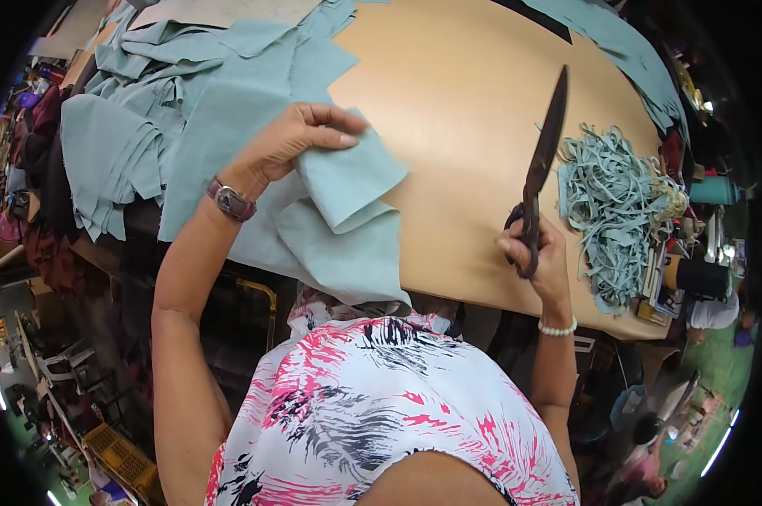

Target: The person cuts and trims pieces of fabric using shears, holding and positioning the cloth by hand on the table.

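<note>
Between the thumb and fingers of my left hand (301,139) is the upper edge of a pale blue-green fabric piece (351,181). The cloth folds over itself and drapes down to the table's near edge. Dark fabric scissors (543,143) are in my right hand (539,253), with fingers wrapped round the handles. Their blades lie together, pointing away from me, apart from the cloth. Beside the scissors, on the right, lies a tangled heap of thin blue-green fabric strips (609,211).
The tan tabletop (457,110) stretches between the cloth and the strips. More cut fabric pieces (115,152) overlap at the left, some hanging off the edge. A teal cylinder (714,190) and a black cylinder (701,278) stand at the right. A yellow crate (120,455) sits low at the left.
</note>
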The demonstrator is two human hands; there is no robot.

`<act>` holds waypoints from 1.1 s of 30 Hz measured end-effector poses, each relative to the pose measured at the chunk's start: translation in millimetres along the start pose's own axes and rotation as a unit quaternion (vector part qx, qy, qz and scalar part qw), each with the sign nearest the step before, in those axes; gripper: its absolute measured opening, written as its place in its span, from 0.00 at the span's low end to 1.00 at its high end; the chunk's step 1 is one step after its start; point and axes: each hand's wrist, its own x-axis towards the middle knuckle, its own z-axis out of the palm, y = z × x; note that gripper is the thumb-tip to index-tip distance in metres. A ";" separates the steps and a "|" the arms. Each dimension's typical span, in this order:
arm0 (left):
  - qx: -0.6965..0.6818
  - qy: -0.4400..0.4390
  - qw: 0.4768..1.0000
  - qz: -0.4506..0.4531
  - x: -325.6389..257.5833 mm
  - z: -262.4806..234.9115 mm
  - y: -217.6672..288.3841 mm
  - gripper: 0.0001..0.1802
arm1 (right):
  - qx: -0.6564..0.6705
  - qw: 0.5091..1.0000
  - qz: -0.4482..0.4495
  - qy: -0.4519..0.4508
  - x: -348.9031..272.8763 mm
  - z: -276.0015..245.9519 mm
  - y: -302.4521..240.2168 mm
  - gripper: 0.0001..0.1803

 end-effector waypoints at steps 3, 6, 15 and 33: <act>-0.063 -0.022 0.997 0.044 0.9 5.4 23.6 0.22 | 0.021 0.999 -0.012 -0.027 -19.2 0.3 -6.1 0.12; -0.032 -0.068 0.995 0.070 2.1 7.6 43.5 0.22 | 0.019 0.998 0.003 -0.054 -33.3 -2.7 -4.5 0.13; 0.144 -0.024 0.971 0.187 1.6 34.3 73.9 0.18 | 0.147 0.968 0.117 -0.165 -65.9 -11.4 16.3 0.28; 0.166 -0.023 0.975 0.148 -4.6 57.8 64.0 0.12 | 0.061 0.977 0.091 -0.182 -61.3 -1.5 4.8 0.29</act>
